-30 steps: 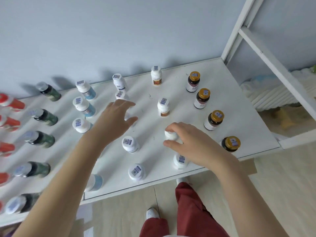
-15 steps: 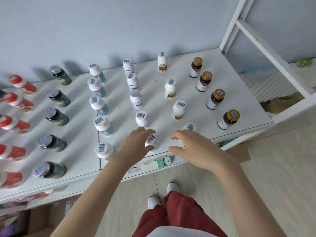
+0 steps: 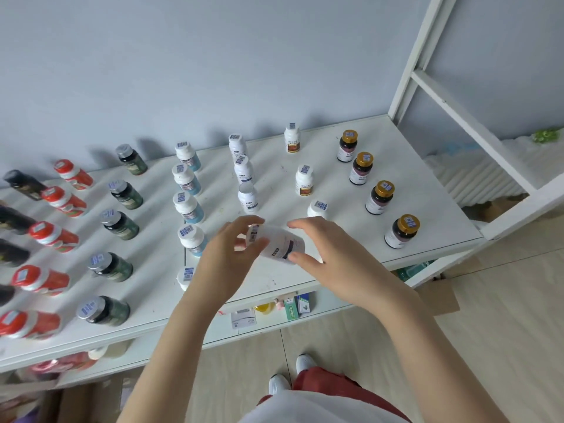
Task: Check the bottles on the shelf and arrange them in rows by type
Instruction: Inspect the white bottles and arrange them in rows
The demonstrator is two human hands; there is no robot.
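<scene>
A white bottle (image 3: 279,243) with a purple-marked label lies tilted on its side in the air above the shelf's front edge. My left hand (image 3: 227,261) pinches its cap end, and my right hand (image 3: 332,257) holds its base end between thumb and fingers. On the white shelf (image 3: 433,215) stand rows by type: gold-capped dark bottles (image 3: 380,197) at right, white bottles with orange labels (image 3: 303,181), plain white bottles (image 3: 243,169), blue-bodied bottles (image 3: 186,180), green bottles (image 3: 125,194) and red bottles (image 3: 64,201) at left.
A white frame post and rail (image 3: 451,102) rise at the right end of the shelf. Small boxes (image 3: 297,304) sit on a lower shelf under the front edge. Black bottles (image 3: 23,184) stand at the far left. My legs and white shoes (image 3: 279,384) are below.
The view has pulled back from the shelf. My left hand took a white bottle from the front of the plain white row and lifted it; my right hand came in to hold its other end.
</scene>
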